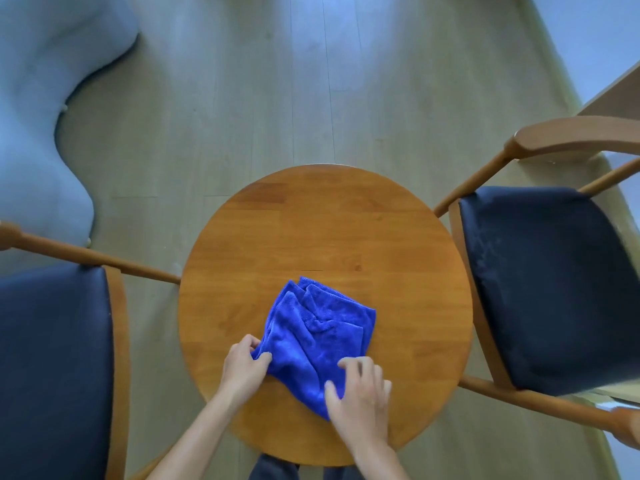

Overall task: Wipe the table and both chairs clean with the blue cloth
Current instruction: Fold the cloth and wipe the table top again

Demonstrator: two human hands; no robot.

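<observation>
We see the blue cloth (311,337) bunched on the near half of the round desk (325,223). Our left hand (244,363) pinches its left edge; our right hand (358,393) grips its near corner. Chairs (554,282) flank both sides.

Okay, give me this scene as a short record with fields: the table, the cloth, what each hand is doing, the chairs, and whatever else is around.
table: round wooden table, seen from above
cloth: crumpled blue microfibre cloth lying on the table's near half
left hand: left hand pinches the cloth's left edge
right hand: right hand rests on the cloth's near corner, fingers curled on it
chairs: left wooden chair with dark cushion; right wooden chair with dark cushion
other: pale blue sofa at far left, light wood floor
</observation>
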